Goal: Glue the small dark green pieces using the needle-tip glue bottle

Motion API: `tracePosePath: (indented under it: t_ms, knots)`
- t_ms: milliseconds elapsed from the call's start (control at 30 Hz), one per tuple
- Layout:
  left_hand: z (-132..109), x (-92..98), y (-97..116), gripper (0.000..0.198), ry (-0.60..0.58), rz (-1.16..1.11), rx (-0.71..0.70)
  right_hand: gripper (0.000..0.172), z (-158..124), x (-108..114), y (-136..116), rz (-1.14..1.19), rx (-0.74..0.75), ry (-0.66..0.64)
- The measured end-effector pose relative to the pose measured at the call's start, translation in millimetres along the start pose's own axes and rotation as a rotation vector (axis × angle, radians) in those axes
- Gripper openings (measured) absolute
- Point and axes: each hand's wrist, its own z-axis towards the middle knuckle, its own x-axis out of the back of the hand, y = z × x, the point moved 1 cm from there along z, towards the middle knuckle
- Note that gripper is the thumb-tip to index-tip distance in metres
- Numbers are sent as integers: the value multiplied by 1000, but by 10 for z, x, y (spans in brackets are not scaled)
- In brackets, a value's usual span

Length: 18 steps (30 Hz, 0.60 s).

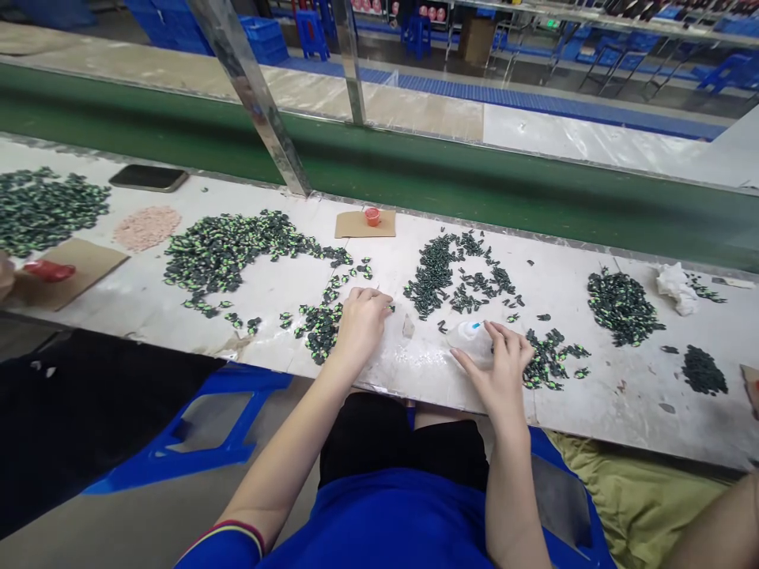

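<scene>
My left hand [361,322] rests knuckles-up on the white worktable [593,395], fingers curled over small dark green parts [321,325] at the edge of a pile; what it grips is hidden. My right hand [499,362] lies on a small clear plastic bottle with a blue tip [471,338], fingers wrapped over it. Another small heap of green-and-black parts [551,359] sits just right of that hand. A larger pile of dark parts [451,273] lies beyond both hands.
More part piles [228,249] spread left and right [622,307]. A red cup [371,216] stands on cardboard at the back. A pink granule heap [147,227], a phone [148,178], a crumpled tissue [676,286] and a green conveyor belt [474,190] lie beyond. Another person's hand [5,276] holds a red item at far left.
</scene>
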Motion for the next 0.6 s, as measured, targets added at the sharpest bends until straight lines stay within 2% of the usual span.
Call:
tracePosePath:
  t_ms: [67,167,300,367,500,600]
  knots:
    - [3,-26,-16,17,-18,-5,1,44,30,-105,-54,40,-1,-33]
    - [-48,-36,-13,14,0,-54,-35,33,49,-132,-115,210,-43,-32]
    - [-240,-57,128,11,-17,-207,-145,34,-4,-27,-145,636,-264,-76]
    - [-363,-87,224,10,-51,-286,-193,35,-51,21,-126,757,-364,-80]
    - [-546,-153,327,11,-79,-387,-178,34,-128,43,-55,831,-439,50]
    - [-591,-173,328,21,-67,-461,-121,32,-157,11,-42,903,-511,187]
